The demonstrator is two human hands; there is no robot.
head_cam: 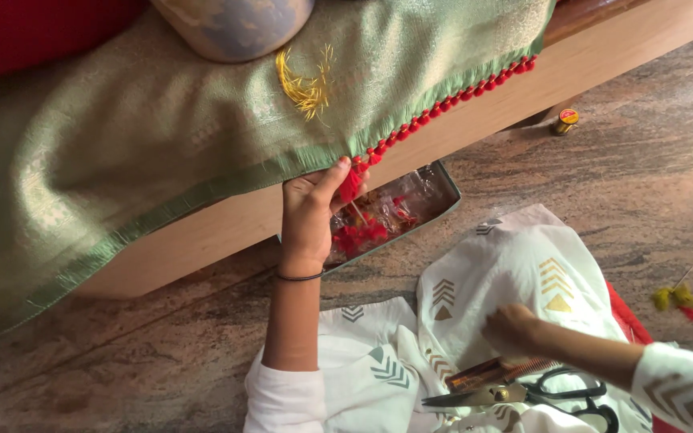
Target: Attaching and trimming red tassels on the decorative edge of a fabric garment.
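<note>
Up on the far side, the left hand (308, 210) pinches the edge of the green cloth (146, 136), right where the row of red tassels (443, 104) begins. That red row runs along the hem, slanting up and away to the right, so the long line of the cloth edge goes from the far right down toward the left. The left hand is the one at the cloth. The right hand (511, 330) is well apart from it, low and near, resting over the white patterned clothes on the lap, just beside the black scissors (523, 394) and a small comb (487, 373). I cannot tell if its fingers are holding anything. The cloth hangs over a wooden bed frame (475, 120). Under the frame sits a metal tray (443, 180) with red bits inside. The floor (651, 176) is brown stone, with a small thread spool (566, 121) far to the right.
</note>
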